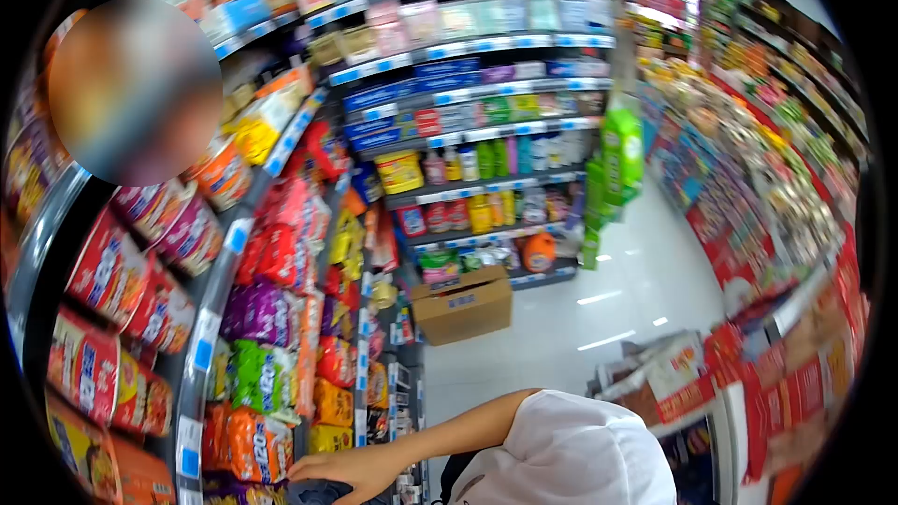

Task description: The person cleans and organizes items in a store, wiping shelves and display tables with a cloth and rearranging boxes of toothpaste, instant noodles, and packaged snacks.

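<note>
My right hand (pixel 360 472) reaches across to the left from a white short sleeve (pixel 580 444), at the bottom edge of the view. Its fingers curl over a dark grey, cloth-like thing (pixel 316 492), most of which the frame cuts off, so its kind is unclear. Just beside the fingers, an orange noodle packet (pixel 259 444) lies on the shelf, with a green packet (pixel 262 376) and a purple packet (pixel 257 311) beyond it. My left hand does not show.
Instant noodle tubs (pixel 122 271) line the shelf at far left. A cardboard box (pixel 463 307) stands on the tiled floor (pixel 599 304) before the facing shelves of toiletries. Bright green packs (pixel 619 159) hang at the shelf end. Snack displays (pixel 748 159) flank the aisle at right.
</note>
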`<state>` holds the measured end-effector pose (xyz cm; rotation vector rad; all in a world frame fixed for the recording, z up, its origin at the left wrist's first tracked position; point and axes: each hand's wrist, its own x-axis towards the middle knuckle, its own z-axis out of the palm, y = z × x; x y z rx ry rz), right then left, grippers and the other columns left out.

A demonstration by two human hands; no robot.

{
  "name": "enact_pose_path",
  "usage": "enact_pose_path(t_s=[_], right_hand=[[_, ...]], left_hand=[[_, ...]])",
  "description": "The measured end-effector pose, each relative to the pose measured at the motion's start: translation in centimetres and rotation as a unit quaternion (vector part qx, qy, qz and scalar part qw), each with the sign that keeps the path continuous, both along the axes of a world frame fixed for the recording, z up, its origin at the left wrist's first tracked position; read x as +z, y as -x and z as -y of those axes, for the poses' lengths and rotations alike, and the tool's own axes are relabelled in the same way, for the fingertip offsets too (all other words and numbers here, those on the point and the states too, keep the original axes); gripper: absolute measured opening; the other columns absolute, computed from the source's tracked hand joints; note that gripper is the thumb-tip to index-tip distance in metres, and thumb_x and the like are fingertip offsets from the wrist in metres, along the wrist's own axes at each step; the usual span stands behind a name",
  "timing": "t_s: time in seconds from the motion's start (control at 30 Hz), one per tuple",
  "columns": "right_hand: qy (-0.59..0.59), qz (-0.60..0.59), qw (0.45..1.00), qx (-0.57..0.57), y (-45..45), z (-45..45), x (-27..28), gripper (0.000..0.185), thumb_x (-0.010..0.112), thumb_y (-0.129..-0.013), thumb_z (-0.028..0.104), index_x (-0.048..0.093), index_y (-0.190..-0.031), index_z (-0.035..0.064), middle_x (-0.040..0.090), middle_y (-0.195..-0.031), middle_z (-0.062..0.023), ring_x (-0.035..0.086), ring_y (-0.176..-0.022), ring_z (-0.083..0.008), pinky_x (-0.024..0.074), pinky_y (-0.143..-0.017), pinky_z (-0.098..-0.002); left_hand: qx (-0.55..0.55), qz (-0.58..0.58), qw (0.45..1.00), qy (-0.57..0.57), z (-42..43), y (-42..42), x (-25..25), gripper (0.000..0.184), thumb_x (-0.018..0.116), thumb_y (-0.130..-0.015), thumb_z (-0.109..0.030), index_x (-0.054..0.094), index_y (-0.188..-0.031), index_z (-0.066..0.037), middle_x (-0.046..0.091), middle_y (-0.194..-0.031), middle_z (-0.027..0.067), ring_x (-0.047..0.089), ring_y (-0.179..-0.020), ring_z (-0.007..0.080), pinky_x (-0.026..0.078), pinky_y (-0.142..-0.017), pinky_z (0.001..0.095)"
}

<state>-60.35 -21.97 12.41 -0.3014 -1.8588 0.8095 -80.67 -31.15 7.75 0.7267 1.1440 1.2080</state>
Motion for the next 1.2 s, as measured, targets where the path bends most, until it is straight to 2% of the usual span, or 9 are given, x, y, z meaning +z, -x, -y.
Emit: enact_pose_path(t_s=[0.1, 0.13, 0.23, 0.4, 0.53, 0.67, 0.77, 1.0, 1.2], right_hand=[[0.054, 0.015, 0.998, -0.013, -0.3, 1.4, -1.2, 0.062, 0.055, -0.091, 0.036, 0.035, -0.137, -0.0002, 0.043, -0.131, -0.0212, 0.044, -0.116, -0.0383, 0.0351, -0.100, -0.0462], [0.052, 0.026, 0.993, -0.100, -0.1, 2.4, -1.4, 0.045, 0.051, -0.091, 0.025, 0.043, -0.128, -0.0006, 0.048, -0.121, -0.0200, 0.046, -0.111, -0.0368, 0.0368, -0.097, -0.0442], [0.148, 0.093, 0.973, -0.152, -1.5, 3.5, -1.6, 0.056, 0.052, -0.094, 0.035, 0.038, -0.134, -0.0024, 0.044, -0.132, -0.0245, 0.042, -0.122, -0.0370, 0.0364, -0.099, -0.0441], [0.287, -0.062, 0.915, -0.278, -2.8, 6.0, -1.9, 0.039, 0.055, -0.095, 0.032, 0.050, -0.120, 0.0033, 0.062, -0.102, -0.0173, 0.061, -0.092, -0.0295, 0.0471, -0.080, -0.0357], [0.203, -0.013, 0.957, -0.207, -2.7, 7.3, -3.4, 0.037, 0.052, -0.097, 0.036, 0.056, -0.098, -0.0009, 0.062, -0.087, -0.0094, 0.059, -0.082, -0.0202, 0.0446, -0.073, -0.0322], [0.400, -0.049, 0.914, 0.047, -4.0, 7.9, -1.6, 0.042, 0.045, -0.101, 0.037, 0.049, -0.079, 0.0012, 0.041, -0.072, 0.0040, 0.038, -0.072, -0.0066, 0.0375, -0.066, -0.0266], [0.437, -0.057, 0.890, 0.115, -3.6, 6.0, -4.4, 0.035, 0.050, -0.099, 0.033, 0.059, -0.084, 0.0024, 0.052, -0.074, 0.0050, 0.044, -0.074, -0.0057, 0.0395, -0.070, -0.0250], [0.372, -0.088, 0.919, 0.095, -5.9, 2.5, -3.4, 0.039, 0.052, -0.098, 0.028, 0.051, -0.075, -0.0031, 0.044, -0.069, 0.0031, 0.041, -0.072, -0.0065, 0.0376, -0.066, -0.0270], [0.289, -0.016, 0.955, -0.059, -14.0, -0.9, -3.5, 0.037, 0.052, -0.096, 0.029, 0.062, -0.090, -0.0060, 0.062, -0.076, -0.0084, 0.054, -0.075, -0.0120, 0.0438, -0.071, -0.0311]], left_hand=[[-0.063, -0.003, 0.998, -0.021, -2.5, -1.0, -0.1, 0.079, 0.065, -0.083, -0.036, 0.023, -0.147, -0.019, 0.030, -0.148, 0.0078, 0.039, -0.125, 0.0268, 0.043, -0.084, 0.0615], [-0.082, -0.001, 0.996, -0.027, -3.2, -1.4, -0.2, 0.080, 0.066, -0.083, -0.035, 0.022, -0.147, -0.019, 0.030, -0.148, 0.0079, 0.040, -0.125, 0.0265, 0.043, -0.084, 0.0606], [-0.142, 0.000, 0.989, -0.046, -4.8, -2.8, -0.4, 0.082, 0.067, -0.082, -0.033, 0.019, -0.147, -0.019, 0.031, -0.148, 0.0082, 0.041, -0.122, 0.0258, 0.044, -0.083, 0.0578], [-0.228, 0.008, 0.971, -0.070, -6.5, -5.0, -0.9, 0.087, 0.069, -0.080, -0.029, 0.015, -0.147, -0.018, 0.031, -0.148, 0.0087, 0.044, -0.118, 0.0245, 0.044, -0.082, 0.0532], [-0.269, 0.010, 0.959, -0.083, -6.8, -6.2, -1.3, 0.091, 0.070, -0.078, -0.025, 0.012, -0.148, -0.017, 0.032, -0.147, 0.0091, 0.047, -0.115, 0.0235, 0.045, -0.082, 0.0495], [-0.291, 0.013, 0.952, -0.089, -6.9, -6.8, -2.0, 0.095, 0.072, -0.077, -0.022, 0.008, -0.148, -0.016, 0.032, -0.147, 0.0095, 0.049, -0.112, 0.0225, 0.045, -0.081, 0.0457], [-0.296, 0.008, 0.951, -0.092, -7.1, -7.1, -2.6, 0.099, 0.073, -0.076, -0.019, 0.006, -0.148, -0.016, 0.032, -0.147, 0.0098, 0.051, -0.110, 0.0217, 0.046, -0.081, 0.0430], [-0.308, -0.012, 0.945, -0.110, -8.3, -9.4, -2.5, 0.107, 0.076, -0.073, -0.014, 0.000, -0.148, -0.014, 0.033, -0.146, 0.0105, 0.055, -0.104, 0.0200, 0.047, -0.080, 0.0364], [-0.376, -0.004, 0.913, -0.160, -11.1, -15.7, -1.6, 0.114, 0.079, -0.071, -0.009, -0.005, -0.148, -0.013, 0.034, -0.146, 0.0111, 0.058, -0.099, 0.0185, 0.048, -0.079, 0.0309]])
